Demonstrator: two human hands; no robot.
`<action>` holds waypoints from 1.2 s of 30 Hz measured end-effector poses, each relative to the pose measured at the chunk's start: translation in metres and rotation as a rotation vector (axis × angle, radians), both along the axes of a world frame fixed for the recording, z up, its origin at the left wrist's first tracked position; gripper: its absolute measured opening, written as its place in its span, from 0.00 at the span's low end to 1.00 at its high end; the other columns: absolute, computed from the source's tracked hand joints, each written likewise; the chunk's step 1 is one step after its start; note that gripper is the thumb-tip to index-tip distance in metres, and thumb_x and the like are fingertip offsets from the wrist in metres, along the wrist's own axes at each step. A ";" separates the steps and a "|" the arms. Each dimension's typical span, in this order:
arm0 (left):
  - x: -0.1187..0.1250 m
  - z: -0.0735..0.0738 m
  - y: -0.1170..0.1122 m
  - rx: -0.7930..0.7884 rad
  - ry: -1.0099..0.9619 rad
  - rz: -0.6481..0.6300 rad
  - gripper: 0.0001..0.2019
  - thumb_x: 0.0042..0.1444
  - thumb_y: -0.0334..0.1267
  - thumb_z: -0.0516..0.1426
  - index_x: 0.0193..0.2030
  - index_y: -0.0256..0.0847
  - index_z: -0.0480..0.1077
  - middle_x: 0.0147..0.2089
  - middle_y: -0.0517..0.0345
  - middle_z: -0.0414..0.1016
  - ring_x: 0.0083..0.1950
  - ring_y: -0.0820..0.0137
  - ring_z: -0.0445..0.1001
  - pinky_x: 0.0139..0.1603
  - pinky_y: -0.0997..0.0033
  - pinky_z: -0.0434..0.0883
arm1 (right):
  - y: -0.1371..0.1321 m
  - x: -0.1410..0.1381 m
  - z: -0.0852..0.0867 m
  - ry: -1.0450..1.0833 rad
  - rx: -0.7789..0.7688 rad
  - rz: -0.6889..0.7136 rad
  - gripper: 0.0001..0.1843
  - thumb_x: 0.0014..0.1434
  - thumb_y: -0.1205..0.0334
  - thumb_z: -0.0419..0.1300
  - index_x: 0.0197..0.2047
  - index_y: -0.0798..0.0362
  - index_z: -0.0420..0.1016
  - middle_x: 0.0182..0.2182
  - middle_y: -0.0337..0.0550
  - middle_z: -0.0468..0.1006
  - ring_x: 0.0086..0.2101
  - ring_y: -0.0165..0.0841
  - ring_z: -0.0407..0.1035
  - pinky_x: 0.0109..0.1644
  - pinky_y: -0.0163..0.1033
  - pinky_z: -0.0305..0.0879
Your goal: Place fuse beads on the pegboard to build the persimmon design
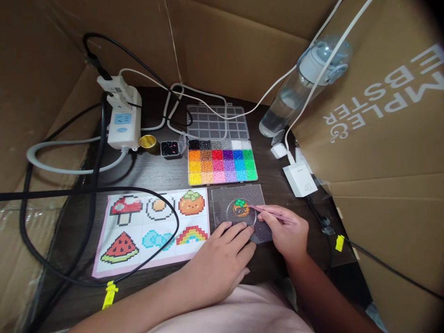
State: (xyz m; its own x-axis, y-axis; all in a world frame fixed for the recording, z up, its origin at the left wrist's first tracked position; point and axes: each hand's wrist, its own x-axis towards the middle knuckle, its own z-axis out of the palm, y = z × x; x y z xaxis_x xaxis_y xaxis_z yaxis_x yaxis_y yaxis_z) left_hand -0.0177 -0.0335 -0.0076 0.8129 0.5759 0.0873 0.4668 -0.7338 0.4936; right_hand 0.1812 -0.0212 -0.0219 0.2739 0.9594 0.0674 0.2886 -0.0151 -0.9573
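My right hand (289, 231) pinches pink tweezers (274, 212), whose tips reach the right side of a small bead figure (240, 209). That figure has green beads on top and orange and dark beads below. It sits on a clear pegboard (222, 203), inside a round outline. My left hand (227, 254) lies with fingers stretched over the pegboard's lower left edge, holding nothing. To the left is a pattern sheet (156, 226) with several pixel pictures, among them an orange persimmon-like fruit (192, 203). Behind the pegboard stands a compartment box of coloured beads (222, 163), its clear lid (218, 121) folded back.
A power strip (124, 120), a gold cap-like container (148, 143) and a small box of dark beads (169, 149) are at the left. Right are a water bottle (301, 88), a small white-filled box (278, 150) and a white charger (300, 179). A black cable (175, 203) crosses the sheet.
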 end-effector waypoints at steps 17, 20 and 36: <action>-0.004 0.008 0.001 -0.002 0.049 -0.036 0.20 0.62 0.46 0.61 0.56 0.38 0.67 0.68 0.47 0.62 0.68 0.56 0.59 0.67 0.52 0.55 | 0.018 0.021 0.003 0.838 -0.115 0.063 0.08 0.50 0.56 0.72 0.29 0.50 0.78 0.24 0.40 0.71 0.22 0.27 0.61 0.24 0.35 0.59; -0.004 0.008 0.001 0.001 0.049 -0.037 0.20 0.62 0.46 0.60 0.57 0.38 0.67 0.68 0.47 0.61 0.68 0.56 0.58 0.67 0.51 0.55 | 0.017 0.021 0.004 0.868 -0.167 0.113 0.09 0.49 0.55 0.72 0.30 0.47 0.79 0.25 0.39 0.70 0.22 0.25 0.58 0.23 0.33 0.57; -0.003 0.007 0.001 0.012 0.009 -0.017 0.20 0.60 0.46 0.62 0.54 0.37 0.69 0.65 0.46 0.64 0.67 0.55 0.61 0.66 0.53 0.56 | 0.018 0.023 0.010 0.771 -0.269 0.172 0.15 0.45 0.47 0.72 0.28 0.46 0.75 0.24 0.39 0.67 0.19 0.26 0.55 0.18 0.34 0.56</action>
